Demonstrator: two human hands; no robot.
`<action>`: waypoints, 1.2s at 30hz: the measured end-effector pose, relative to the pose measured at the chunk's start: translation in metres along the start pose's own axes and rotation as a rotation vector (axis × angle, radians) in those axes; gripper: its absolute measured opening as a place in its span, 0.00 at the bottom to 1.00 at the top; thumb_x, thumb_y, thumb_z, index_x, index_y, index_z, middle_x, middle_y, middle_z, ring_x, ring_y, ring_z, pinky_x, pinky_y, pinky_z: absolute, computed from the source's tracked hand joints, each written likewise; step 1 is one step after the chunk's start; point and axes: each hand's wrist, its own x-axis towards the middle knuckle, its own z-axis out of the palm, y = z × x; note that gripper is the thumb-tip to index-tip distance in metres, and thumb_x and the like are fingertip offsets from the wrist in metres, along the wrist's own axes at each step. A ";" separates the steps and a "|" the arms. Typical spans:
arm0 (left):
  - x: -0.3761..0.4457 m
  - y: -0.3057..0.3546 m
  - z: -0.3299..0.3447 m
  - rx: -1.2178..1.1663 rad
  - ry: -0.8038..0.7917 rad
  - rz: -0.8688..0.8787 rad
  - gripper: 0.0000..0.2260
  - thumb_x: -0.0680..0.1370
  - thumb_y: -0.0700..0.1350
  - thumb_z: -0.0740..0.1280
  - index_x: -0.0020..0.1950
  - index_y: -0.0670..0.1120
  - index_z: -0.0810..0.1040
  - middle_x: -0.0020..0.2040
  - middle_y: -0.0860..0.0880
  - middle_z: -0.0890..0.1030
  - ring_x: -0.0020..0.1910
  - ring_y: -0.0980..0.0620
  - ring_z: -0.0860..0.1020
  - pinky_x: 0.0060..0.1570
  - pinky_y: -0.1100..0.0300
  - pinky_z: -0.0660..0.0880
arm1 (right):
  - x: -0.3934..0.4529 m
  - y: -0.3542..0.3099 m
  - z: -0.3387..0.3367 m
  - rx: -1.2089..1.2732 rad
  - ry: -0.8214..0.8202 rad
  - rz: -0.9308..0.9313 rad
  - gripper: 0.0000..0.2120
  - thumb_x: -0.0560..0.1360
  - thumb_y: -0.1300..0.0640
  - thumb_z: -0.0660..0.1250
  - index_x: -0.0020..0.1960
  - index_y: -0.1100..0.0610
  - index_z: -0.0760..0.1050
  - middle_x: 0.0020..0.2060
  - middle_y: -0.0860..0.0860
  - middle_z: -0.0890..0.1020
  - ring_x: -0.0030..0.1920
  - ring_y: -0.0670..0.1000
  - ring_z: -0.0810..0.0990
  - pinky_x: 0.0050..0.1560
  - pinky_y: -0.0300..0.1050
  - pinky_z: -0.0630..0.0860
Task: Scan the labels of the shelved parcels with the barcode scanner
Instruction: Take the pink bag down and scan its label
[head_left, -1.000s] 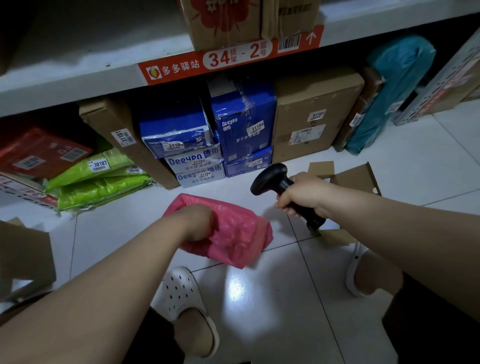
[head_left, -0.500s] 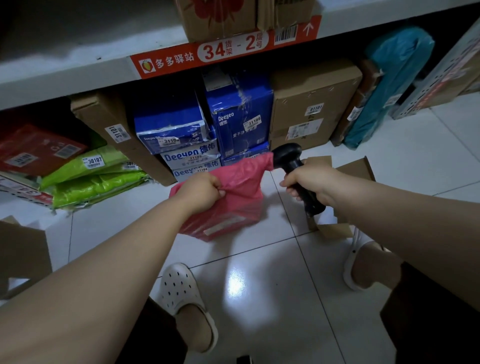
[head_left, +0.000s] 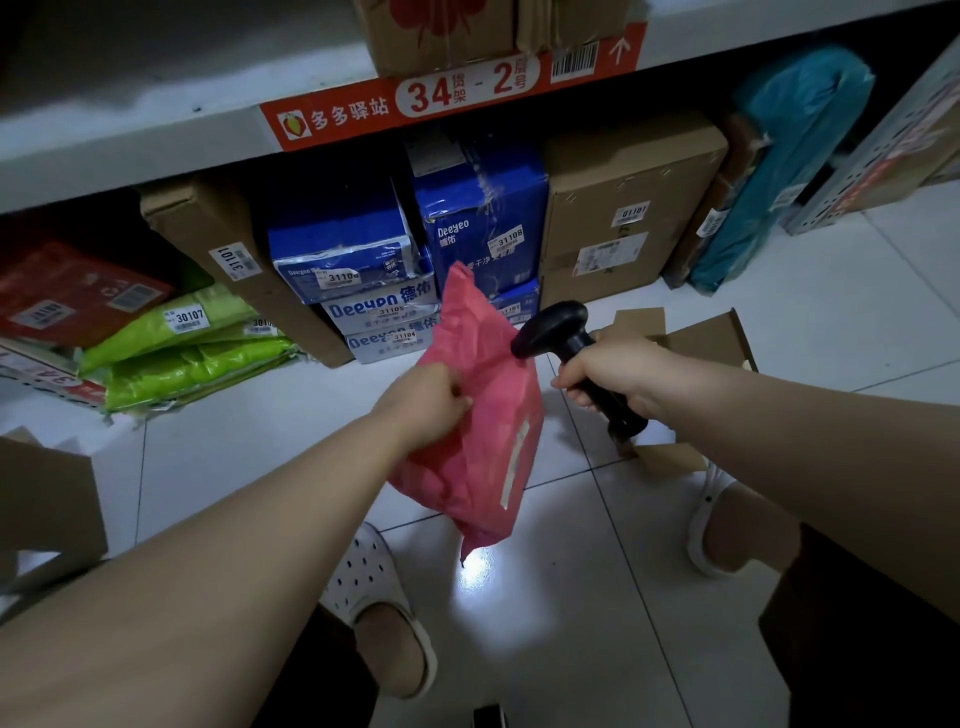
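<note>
Pink plastic hangs in the air in front of the low shelf. It is a soft pink parcel bag (head_left: 480, 415), and the person's left hand (head_left: 423, 397) pinches it by its left edge and holds it up. The bag hangs long-ways, with its top corner up by the blue boxes (head_left: 478, 218) and its bottom tip down over a bright spot of light on the white floor tiles (head_left: 597, 597).

The right hand (head_left: 610, 371) is wrapped tight around the handle of the black barcode scanner (head_left: 563, 340). The scanner's head is on the right side of the bag, just beside it, and it points left at the bag's upper part. It may even be touching the plastic; I cannot tell.

A pale strip runs down the lower right of the bag. It could be the label's edge, but I cannot read it, and no barcode shows on this side. So the label may sit lower than where the scanner looks now, or on the far side. I think the scanner needs to tip down along the bag, or the left hand needs to turn the bag toward it.

Behind them, under the shelf sign (head_left: 452, 88), more parcels wait: brown boxes (head_left: 628, 218), green bags (head_left: 192, 358) and a teal one (head_left: 779, 171), each with a small white number sticker.
</note>
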 end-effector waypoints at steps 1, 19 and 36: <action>-0.005 0.001 0.009 0.101 -0.022 0.034 0.09 0.78 0.45 0.62 0.51 0.43 0.79 0.50 0.41 0.81 0.52 0.40 0.78 0.46 0.56 0.71 | 0.000 0.001 0.000 -0.007 0.000 0.003 0.05 0.72 0.69 0.67 0.39 0.62 0.73 0.27 0.55 0.74 0.24 0.49 0.71 0.26 0.38 0.70; -0.049 0.042 0.021 0.859 -0.597 0.125 0.31 0.72 0.54 0.73 0.71 0.46 0.67 0.68 0.45 0.70 0.64 0.42 0.72 0.60 0.49 0.71 | 0.003 0.006 -0.004 -0.020 0.010 -0.003 0.05 0.72 0.67 0.68 0.38 0.62 0.75 0.28 0.56 0.76 0.27 0.50 0.74 0.29 0.41 0.71; -0.025 0.042 0.007 0.459 -0.168 0.231 0.09 0.76 0.39 0.60 0.52 0.43 0.78 0.45 0.43 0.77 0.47 0.40 0.77 0.40 0.56 0.68 | 0.013 0.001 -0.010 0.046 0.049 -0.028 0.05 0.71 0.68 0.68 0.39 0.62 0.74 0.30 0.56 0.76 0.29 0.51 0.74 0.33 0.42 0.72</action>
